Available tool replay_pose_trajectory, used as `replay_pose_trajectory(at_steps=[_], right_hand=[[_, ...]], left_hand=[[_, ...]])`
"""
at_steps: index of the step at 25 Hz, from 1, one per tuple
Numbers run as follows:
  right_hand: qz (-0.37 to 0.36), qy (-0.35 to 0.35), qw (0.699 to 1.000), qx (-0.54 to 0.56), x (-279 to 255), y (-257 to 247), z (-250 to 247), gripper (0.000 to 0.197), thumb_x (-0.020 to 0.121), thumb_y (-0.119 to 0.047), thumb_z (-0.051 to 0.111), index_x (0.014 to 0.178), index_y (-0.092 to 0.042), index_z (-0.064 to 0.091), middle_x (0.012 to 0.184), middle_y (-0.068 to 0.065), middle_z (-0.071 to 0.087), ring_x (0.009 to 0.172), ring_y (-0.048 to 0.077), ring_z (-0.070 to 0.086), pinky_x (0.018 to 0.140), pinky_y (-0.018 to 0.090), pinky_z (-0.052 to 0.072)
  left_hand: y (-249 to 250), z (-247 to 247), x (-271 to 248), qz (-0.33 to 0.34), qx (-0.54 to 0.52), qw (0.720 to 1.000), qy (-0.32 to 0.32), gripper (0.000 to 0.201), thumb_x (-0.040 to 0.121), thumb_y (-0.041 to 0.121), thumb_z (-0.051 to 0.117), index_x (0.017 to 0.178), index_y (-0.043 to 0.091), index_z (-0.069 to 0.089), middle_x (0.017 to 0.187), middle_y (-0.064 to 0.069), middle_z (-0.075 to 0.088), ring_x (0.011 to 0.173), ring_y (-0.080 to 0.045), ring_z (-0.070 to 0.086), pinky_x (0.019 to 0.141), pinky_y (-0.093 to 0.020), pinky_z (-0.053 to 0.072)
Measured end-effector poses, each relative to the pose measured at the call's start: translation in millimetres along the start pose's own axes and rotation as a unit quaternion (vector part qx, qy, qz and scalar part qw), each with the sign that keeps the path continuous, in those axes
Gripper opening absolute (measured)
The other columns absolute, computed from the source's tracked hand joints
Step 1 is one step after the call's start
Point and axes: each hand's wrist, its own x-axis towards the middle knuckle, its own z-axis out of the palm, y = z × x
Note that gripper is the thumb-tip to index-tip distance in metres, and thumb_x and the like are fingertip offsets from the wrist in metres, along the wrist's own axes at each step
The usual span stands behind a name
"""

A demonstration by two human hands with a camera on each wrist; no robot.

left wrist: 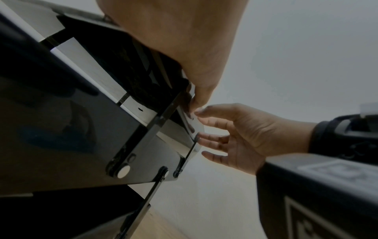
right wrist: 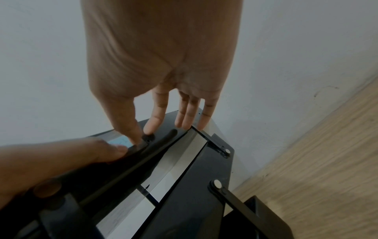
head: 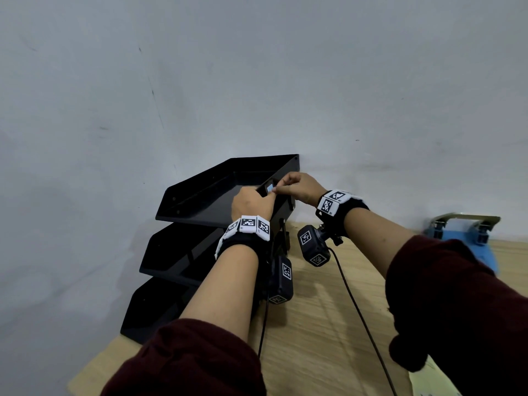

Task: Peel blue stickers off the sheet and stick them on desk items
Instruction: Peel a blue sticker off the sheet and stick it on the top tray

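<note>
While the left hand (head: 251, 202) gripped the top tray's (head: 200, 192) front edge, the right hand (head: 300, 185), fingers apart, pressed the thin, probably flimsy blue sticker (head: 270, 188) flat.

We wear dark maroon sleeves (head: 185, 358), pushed up so the forearms are bare. Each wrist carries a black strap (head: 243, 244) topped by a white band of square black-and-white markers (head: 248, 223). Under each wrist hangs a boxy black camera (head: 281, 280) with the same markers on its faces; the right one (head: 313, 247) sits on a small jointed mount. A thin black cable (head: 357, 307) runs from each camera. Both hands (head: 251, 202) are bare.
</note>
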Motion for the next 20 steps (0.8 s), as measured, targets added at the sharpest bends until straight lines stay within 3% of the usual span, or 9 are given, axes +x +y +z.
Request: replay_pose_trajectory(at_steps=[2, 6, 11, 13, 15, 18, 20], right_hand=[[0.036, 0.026, 0.999, -0.003, -1.0, 2.5, -1.7, 0.022, 0.073, -0.03, 0.079, 0.076, -0.019, 0.06, 0.072, -0.006, 0.059, 0.066, 0.008, 0.055, 0.054, 0.017, 0.04], [0.049, 0.06, 0.997, -0.027, -6.8, 2.2, -5.4, 0.036, 0.067, -0.039, 0.082, 0.083, -0.016, 0.059, 0.079, -0.004, 0.06, 0.073, 0.009, 0.055, 0.059, 0.018, 0.042], [-0.012, 0.078, 0.988, -0.135, 1.2, -8.2, -15.6, 0.033, 0.067, -0.027, 0.081, 0.093, -0.016, 0.063, 0.106, 0.008, 0.067, 0.099, 0.022, 0.061, 0.078, 0.027, 0.046], [-0.054, 0.028, 0.973, -0.223, 4.6, -17.2, -23.2, 0.049, 0.061, -0.028, 0.082, 0.105, -0.023, 0.06, 0.117, 0.007, 0.06, 0.11, 0.024, 0.055, 0.087, 0.033, 0.047], [-0.097, -0.046, 0.944, -0.312, 4.8, -35.0, -25.6, 0.061, 0.057, -0.031, 0.085, 0.113, -0.029, 0.06, 0.12, 0.002, 0.057, 0.112, 0.021, 0.049, 0.093, 0.038, 0.044], [-0.125, -0.11, 0.906, -0.39, 7.7, -65.1, -21.1, 0.053, 0.057, -0.03, 0.085, 0.107, -0.03, 0.067, 0.109, -0.003, 0.065, 0.104, 0.017, 0.055, 0.083, 0.032, 0.045], [-0.113, -0.138, 0.883, -0.433, 13.5, -77.2, -16.9, 0.044, 0.058, -0.028, 0.085, 0.099, -0.023, 0.071, 0.1, -0.003, 0.069, 0.093, 0.017, 0.06, 0.074, 0.029, 0.044]], left_hand=[[0.5, -0.5, -0.9, 0.003, 0.002, 1.0, 0.0, 0.034, 0.083, 0.042, 0.063, 0.085, 0.01, 0.074, 0.083, -0.014, 0.074, 0.08, -0.032, 0.069, 0.061, -0.026, 0.044], [-1.2, -0.8, -0.3, 0.008, 0.009, 1.0, -0.004, 0.037, 0.084, 0.042, 0.062, 0.086, 0.008, 0.074, 0.085, -0.015, 0.075, 0.083, -0.034, 0.069, 0.066, -0.029, 0.048], [-3.7, -2.3, 0.9, 0.013, 0.011, 1.0, -0.02, 0.036, 0.084, 0.04, 0.06, 0.083, 0.006, 0.072, 0.083, -0.014, 0.074, 0.084, -0.035, 0.069, 0.065, -0.028, 0.047], [-4.1, -2.0, 0.7, 0.013, 0.013, 1.0, -0.021, 0.033, 0.085, 0.036, 0.06, 0.08, 0.006, 0.071, 0.079, -0.013, 0.072, 0.083, -0.035, 0.069, 0.062, -0.027, 0.043], [-4.1, -1.6, 0.9, 0.014, 0.02, 0.999, -0.021, 0.032, 0.086, 0.035, 0.059, 0.088, 0.006, 0.073, 0.085, -0.014, 0.074, 0.085, -0.034, 0.07, 0.063, -0.027, 0.044], [-4.5, -1.9, 0.6, 0.024, 0.017, 0.999, -0.025, 0.032, 0.086, 0.037, 0.061, 0.099, 0.011, 0.074, 0.09, -0.015, 0.075, 0.088, -0.033, 0.069, 0.068, -0.031, 0.051], [-4.9, -2.4, -0.2, 0.034, 0.011, 0.999, -0.029, 0.032, 0.086, 0.037, 0.06, 0.097, 0.011, 0.075, 0.089, -0.016, 0.075, 0.088, -0.034, 0.069, 0.065, -0.029, 0.047]])
